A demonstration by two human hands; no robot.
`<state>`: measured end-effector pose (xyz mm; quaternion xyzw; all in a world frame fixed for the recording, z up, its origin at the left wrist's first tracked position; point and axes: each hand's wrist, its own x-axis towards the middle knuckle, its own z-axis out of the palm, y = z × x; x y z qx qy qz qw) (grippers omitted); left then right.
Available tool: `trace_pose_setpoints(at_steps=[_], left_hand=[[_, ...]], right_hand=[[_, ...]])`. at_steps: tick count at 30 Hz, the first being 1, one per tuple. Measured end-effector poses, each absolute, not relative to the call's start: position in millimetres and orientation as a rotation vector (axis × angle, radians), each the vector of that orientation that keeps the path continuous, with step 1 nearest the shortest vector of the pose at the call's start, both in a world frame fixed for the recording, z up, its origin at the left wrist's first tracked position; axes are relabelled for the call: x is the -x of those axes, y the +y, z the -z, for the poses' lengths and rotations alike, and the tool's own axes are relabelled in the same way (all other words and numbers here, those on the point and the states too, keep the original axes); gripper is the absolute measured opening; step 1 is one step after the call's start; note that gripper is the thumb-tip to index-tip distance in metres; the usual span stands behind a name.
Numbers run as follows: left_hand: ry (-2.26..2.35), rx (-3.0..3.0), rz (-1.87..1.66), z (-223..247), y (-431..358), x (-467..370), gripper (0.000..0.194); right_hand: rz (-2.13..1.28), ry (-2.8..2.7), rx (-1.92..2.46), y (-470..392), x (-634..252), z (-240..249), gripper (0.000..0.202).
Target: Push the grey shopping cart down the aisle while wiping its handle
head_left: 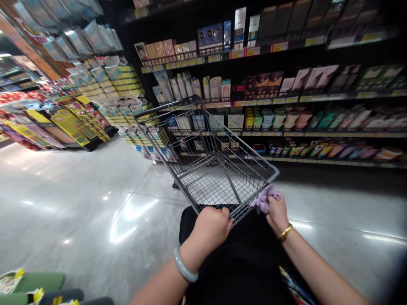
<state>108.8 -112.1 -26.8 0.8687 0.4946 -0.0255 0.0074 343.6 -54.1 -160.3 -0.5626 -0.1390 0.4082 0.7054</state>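
Observation:
A grey wire shopping cart (178, 140) stands in front of me on a shiny tiled floor, its basket holding nothing. My left hand (211, 224) grips the cart's near edge at the handle; a pale bangle sits on that wrist. My right hand (277, 209), with a gold bracelet on its wrist, holds a crumpled purple cloth (263, 199) pressed against the cart's right near corner.
Dark store shelves (286, 97) packed with boxes, bottles and tubes run along the right behind the cart. Stacked product displays (104, 84) with yellow tags stand at the left. Glossy floor (79, 203) spreads to the left. Green items (34, 284) sit at the bottom left corner.

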Motion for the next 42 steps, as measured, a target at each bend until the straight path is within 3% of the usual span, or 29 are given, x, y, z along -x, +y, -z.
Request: trace_pose_setpoints(at_steps=[8, 14, 30, 36, 39, 42], left_hand=[[1.484, -2.813, 0.066, 26, -104, -104, 0.034], [1.451, -2.85, 0.075, 27, -96, -102, 0.033], [1.344, -2.986, -0.018, 32, -117, -87, 0.026], [1.336, -2.99, -0.021, 34, -119, -87, 0.024], [1.348, -2.964, -0.004, 32, -119, -88, 0.02], [1.378, -2.929, 0.02, 29, -120, -89, 0.023]], right_hand=[[-0.842, -0.386, 1.242, -71, -345, 125, 0.038], [-0.932, -0.478, 1.353, -82, -342, 140, 0.038], [-0.938, -0.552, 1.386, -126, -346, 113, 0.03], [-0.419, -1.437, 1.283, -160, -326, 79, 0.018], [-0.192, -1.856, 1.034, -156, -319, 68, 0.027], [-0.078, -1.925, 1.165, -140, -328, 58, 0.035]])
